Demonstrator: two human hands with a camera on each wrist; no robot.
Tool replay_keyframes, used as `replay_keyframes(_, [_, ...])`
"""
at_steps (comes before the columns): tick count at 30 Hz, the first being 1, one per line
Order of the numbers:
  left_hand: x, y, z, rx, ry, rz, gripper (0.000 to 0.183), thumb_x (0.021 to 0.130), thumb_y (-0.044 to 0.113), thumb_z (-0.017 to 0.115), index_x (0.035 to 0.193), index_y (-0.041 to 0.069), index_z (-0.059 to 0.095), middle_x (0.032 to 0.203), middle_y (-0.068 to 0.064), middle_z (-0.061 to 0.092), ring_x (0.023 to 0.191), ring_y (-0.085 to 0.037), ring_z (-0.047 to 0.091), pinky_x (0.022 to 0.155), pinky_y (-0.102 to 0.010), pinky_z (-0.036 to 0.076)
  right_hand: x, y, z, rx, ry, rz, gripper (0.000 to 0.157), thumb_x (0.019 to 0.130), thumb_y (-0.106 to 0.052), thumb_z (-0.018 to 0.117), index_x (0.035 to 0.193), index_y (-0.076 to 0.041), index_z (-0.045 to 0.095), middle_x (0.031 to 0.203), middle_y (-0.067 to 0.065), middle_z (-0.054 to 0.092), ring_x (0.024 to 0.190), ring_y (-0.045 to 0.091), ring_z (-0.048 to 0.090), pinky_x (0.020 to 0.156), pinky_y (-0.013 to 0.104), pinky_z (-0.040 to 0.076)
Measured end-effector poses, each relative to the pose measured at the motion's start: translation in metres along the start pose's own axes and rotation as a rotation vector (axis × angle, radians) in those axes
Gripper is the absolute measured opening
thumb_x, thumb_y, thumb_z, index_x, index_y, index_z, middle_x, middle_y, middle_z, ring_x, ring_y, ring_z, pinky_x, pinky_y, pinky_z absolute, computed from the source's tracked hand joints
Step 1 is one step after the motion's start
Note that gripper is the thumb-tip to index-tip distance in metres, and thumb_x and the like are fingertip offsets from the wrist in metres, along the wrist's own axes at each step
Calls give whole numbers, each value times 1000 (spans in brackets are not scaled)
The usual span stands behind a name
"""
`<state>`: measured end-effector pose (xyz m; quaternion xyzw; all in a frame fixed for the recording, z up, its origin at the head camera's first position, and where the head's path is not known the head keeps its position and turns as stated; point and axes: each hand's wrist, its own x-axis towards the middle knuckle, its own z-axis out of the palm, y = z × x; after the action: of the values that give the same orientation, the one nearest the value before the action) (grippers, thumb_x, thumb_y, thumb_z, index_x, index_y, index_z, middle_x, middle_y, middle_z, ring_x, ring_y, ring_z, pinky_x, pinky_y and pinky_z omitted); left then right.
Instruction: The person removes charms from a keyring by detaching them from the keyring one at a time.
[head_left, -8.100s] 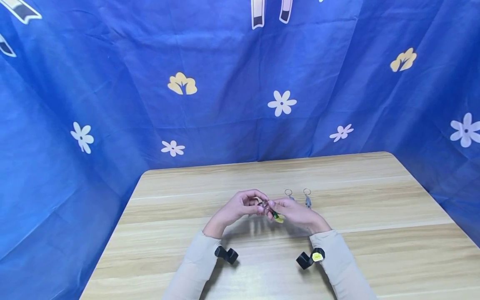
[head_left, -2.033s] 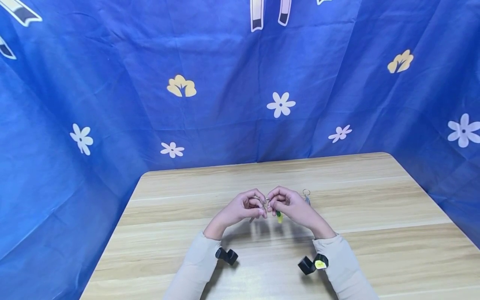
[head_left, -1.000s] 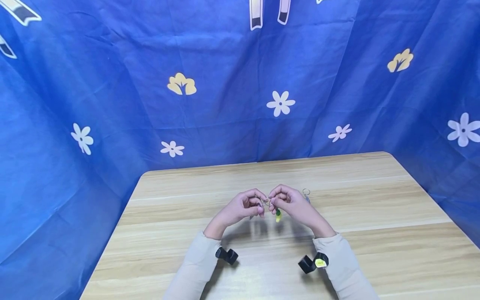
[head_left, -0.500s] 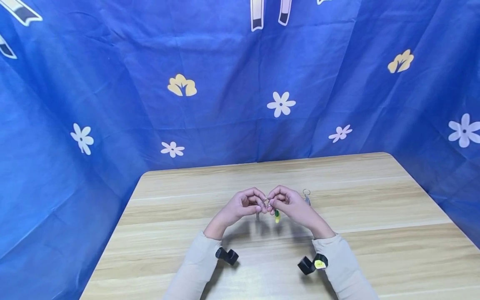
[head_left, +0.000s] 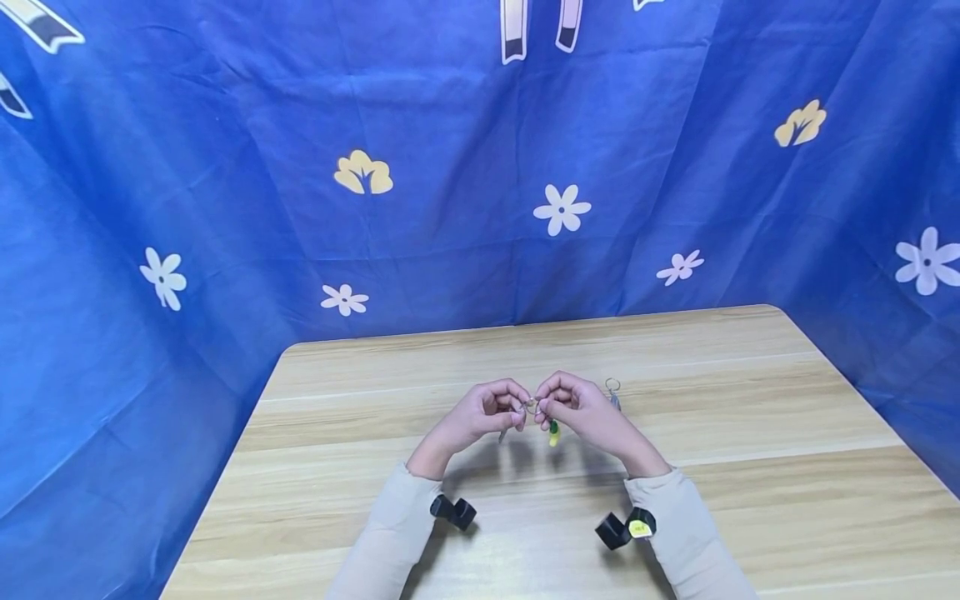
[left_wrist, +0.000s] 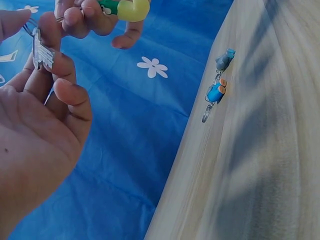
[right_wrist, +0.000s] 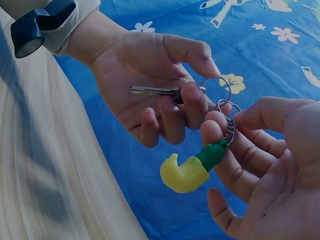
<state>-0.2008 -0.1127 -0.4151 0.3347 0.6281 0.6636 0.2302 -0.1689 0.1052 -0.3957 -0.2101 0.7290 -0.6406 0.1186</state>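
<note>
Both hands meet above the table in the head view. My left hand (head_left: pixel 482 414) pinches a metal key ring (right_wrist: pixel 229 88), with a key (right_wrist: pixel 150 90) lying along its fingers. My right hand (head_left: pixel 585 414) pinches the smaller split ring of a keychain at thumb and fingertip. From its short chain (right_wrist: pixel 230 132) hangs a charm (right_wrist: pixel 185 174), yellow with a green top. In the right wrist view the two rings cross each other; whether one is threaded through the other I cannot tell. Fingers cover part of both rings.
On the wooden table (head_left: pixel 360 467) lie two more keychains, a grey-blue figure (left_wrist: pixel 224 61) and a blue and orange figure (left_wrist: pixel 216 92). In the head view my right hand hides one of them. A blue cloth (head_left: pixel 450 250) hangs behind.
Since the oldest frame my right hand has turned, its knuckles higher, and the charm now hangs straight down. In the last second the key has swung slightly while both hands stay nearly in place.
</note>
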Motion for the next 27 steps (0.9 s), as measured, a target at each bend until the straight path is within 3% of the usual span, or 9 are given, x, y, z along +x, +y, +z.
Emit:
replay_keyframes(8, [0, 1, 0, 42, 14, -26, 40, 87, 12, 64, 107, -18, 47, 80, 12, 64, 74, -4, 62, 61, -19, 45, -1, 0, -1, -21, -12, -6, 16, 95, -5, 51, 105, 8, 53, 85, 14, 66, 73, 10, 64, 65, 27, 55])
replay_keyframes(21, [1, 1, 1, 109, 77, -116, 25, 85, 9, 62, 102, -9, 56, 80, 10, 67, 78, -7, 65, 78, -32, 54, -2, 1, 0, -35, -10, -3, 17, 94, -5, 52, 104, 8, 54, 86, 16, 66, 75, 12, 64, 66, 27, 56])
replay_keyframes(27, [2, -1, 2, 45, 65, -85, 22, 86, 6, 60, 101, -8, 52, 80, 11, 68, 78, -7, 66, 80, -25, 55, -2, 1, 2, -53, -16, -13, 15, 94, -4, 52, 104, 7, 54, 88, 20, 66, 75, 10, 64, 67, 27, 56])
